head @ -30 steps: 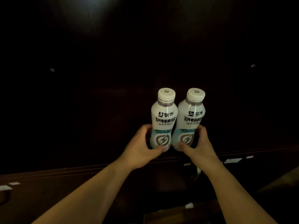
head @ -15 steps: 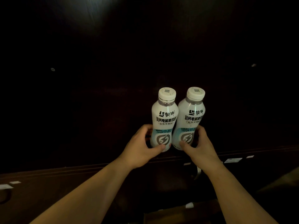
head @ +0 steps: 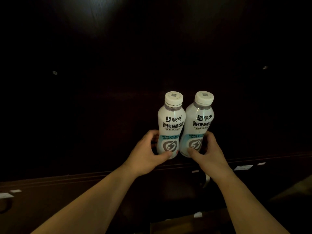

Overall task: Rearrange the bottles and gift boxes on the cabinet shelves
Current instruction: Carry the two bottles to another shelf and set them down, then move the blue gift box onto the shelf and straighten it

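White plastic is what both bottles are made of. The left bottle (head: 170, 130) is clamped low down in the left hand (head: 148, 154), and the right bottle (head: 198, 127) is clamped low down in the right hand (head: 207, 152). Both are kept upright, with their sides touching between the two grips. They should be set down slowly and let go only when flat on the shelf (head: 253, 159). Its front edge is just below the grips. Plenty of dark open room is seen beyond and beside them.
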